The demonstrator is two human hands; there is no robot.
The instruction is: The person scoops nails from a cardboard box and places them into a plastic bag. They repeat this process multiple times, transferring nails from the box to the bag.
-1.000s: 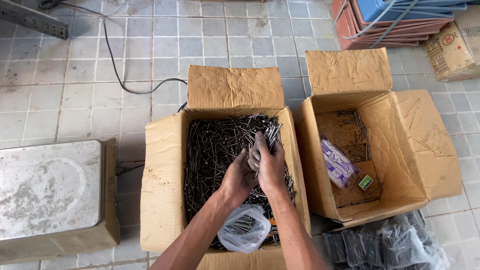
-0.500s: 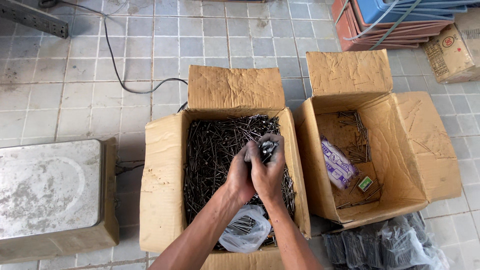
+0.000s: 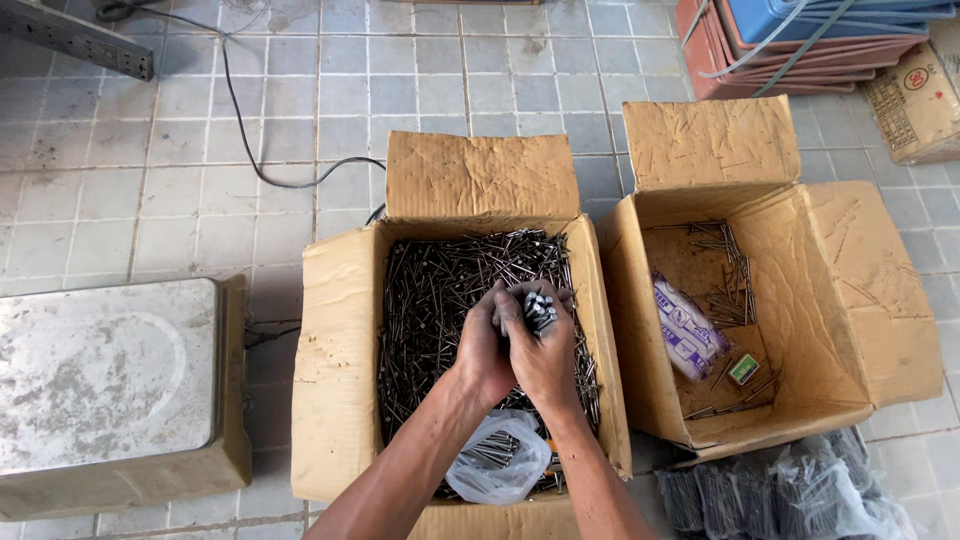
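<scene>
An open cardboard box [image 3: 335,380] in front of me is filled with loose dark steel nails [image 3: 430,290]. Both hands are pressed together over the box's middle. My left hand [image 3: 484,345] and my right hand [image 3: 548,355] clasp one bundle of nails [image 3: 538,310], its heads sticking up between the fingers. Below my wrists, a clear plastic bag [image 3: 497,457] with some nails in it lies on the pile at the box's near end.
To the right stands a second open cardboard box [image 3: 860,290] holding a few nails, a purple-and-white packet [image 3: 685,325] and a small green box [image 3: 743,370]. A grey platform scale [image 3: 100,375] sits left. Bagged nails [image 3: 780,495] lie at lower right. A black cable [image 3: 250,150] crosses the tiled floor.
My hands drew a bundle of nails up from the far right of the pile and closed together around it over the box's middle. The view shifted slightly.
</scene>
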